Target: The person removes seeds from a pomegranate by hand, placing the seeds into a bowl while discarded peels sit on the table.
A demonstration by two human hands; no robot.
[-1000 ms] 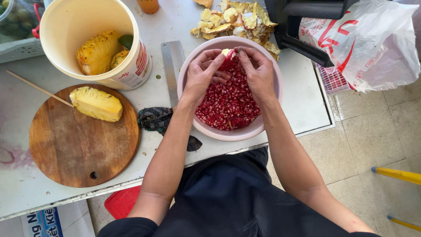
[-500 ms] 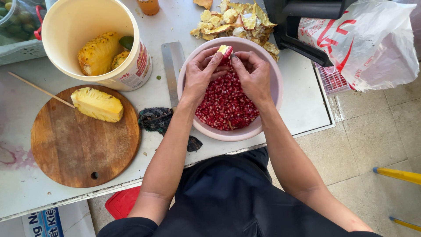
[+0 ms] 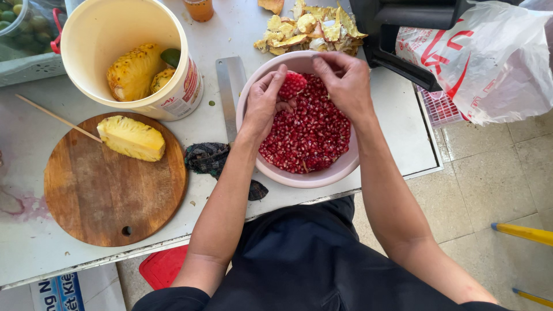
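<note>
Pomegranate chunk sits pinched in left hand over the pink bowl near the surface's front edge; right hand curls beside it, gripping nothing, mid seed-picking. Looks like thumbing needs gentleness.

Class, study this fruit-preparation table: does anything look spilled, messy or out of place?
A reddish stain marks the table left of the wooden board, like spilled juice. Peel scraps lie loose beyond the pink bowl. A crumpled dark cloth sits beside the bowl.
</note>
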